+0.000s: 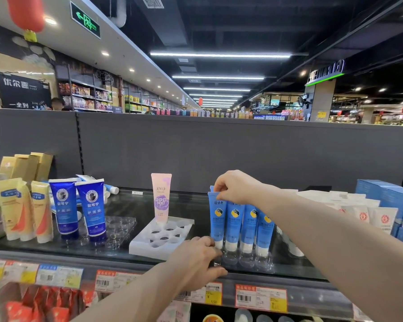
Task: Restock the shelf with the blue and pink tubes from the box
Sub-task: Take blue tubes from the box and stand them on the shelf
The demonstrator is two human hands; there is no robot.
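Reference: white tray point(149, 242). Open at 12 o'clock, bare shelf point(130, 205) up to the grey back panel point(219, 154), save one upright pink tube point(161, 198) in the tray's far row. Blocked at 9 o'clock by a clear tray point(120, 228) and dark-blue tubes point(79, 210). Narrow gap at 3 o'clock, then blocked by the blue tubes point(240, 226), with the right hand point(233, 187) pinching the top of the leftmost and the left hand point(196, 259) at their base.

This is a supermarket. A black shelf point(126, 205) carries blue tubes point(234, 219) standing in a row, and its front edge bears red-and-yellow price tags point(261, 297) (barcodes printed on them). Beyond the grey back panel point(219, 147) run more stocked racks point(86, 96), strip lights point(220, 55) and a green exit sign point(85, 19).
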